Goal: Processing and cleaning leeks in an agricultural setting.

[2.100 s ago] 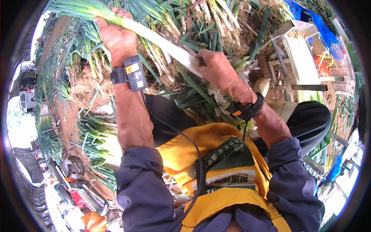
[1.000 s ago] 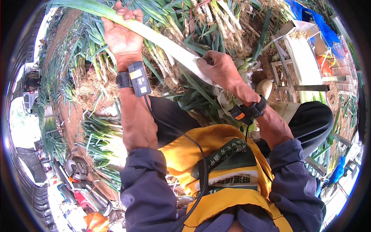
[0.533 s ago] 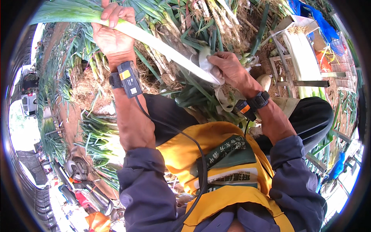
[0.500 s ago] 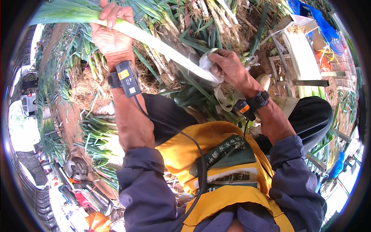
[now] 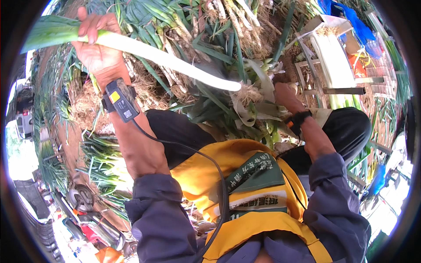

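A long green onion with a smooth white stalk lies across my raised left hand, whose fingers curl over it where white turns green. Its white root end points right, above a tuft of roots and pale peeled leaf skins. My right hand is low beside those skins, apart from the stalk. The fingers of that hand are curled in; whatever may be in them is hidden. Bundles of unpeeled green onions with dry roots lie beyond my hands.
To the right stands a metal frame holding clean white stalks. Near it are a blue plastic sheet and a pale crate. More green onions lie on the left. A cable runs from my left wrist.
My right hand has come away from the stalk's root end and moved down to the right. My left hand has shifted left and slightly down with the green onion.
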A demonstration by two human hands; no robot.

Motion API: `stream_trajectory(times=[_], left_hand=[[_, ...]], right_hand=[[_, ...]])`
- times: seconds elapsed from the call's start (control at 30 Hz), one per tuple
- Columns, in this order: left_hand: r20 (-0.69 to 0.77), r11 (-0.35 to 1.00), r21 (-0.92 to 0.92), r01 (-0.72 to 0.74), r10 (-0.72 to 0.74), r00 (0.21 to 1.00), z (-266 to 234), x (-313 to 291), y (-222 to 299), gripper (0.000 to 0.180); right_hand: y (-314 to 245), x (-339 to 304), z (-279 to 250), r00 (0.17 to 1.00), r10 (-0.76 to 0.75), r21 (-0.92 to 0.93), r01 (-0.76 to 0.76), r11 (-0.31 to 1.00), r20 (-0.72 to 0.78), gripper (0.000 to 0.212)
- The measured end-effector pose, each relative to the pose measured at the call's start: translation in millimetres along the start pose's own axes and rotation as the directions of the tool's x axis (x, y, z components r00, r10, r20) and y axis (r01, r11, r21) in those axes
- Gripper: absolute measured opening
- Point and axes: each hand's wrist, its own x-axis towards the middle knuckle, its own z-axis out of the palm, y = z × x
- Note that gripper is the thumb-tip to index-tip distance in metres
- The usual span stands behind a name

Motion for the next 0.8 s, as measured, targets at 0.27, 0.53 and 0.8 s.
stream_trajectory(times=[0.27,0.53,0.8], left_hand=[[-0.193,0.989,0.141,0.046,-0.018,0.981,-28,-4,17,0.052],[-0.251,0.984,0.177,-0.014,0.059,0.966,-42,-1,16,0.058],[-0.341,0.959,0.281,-0.036,0.135,0.93,-49,-5,18,0.064]], right_hand=[[-140,-29,-152,0.878,-0.431,0.666,0.449,0.596,-0.207,0.026],[-179,-35,-138,0.724,-0.532,0.612,0.675,0.413,-0.439,0.017],[-183,-24,-144,0.809,-0.547,0.723,0.507,0.468,-0.213,0.018]])
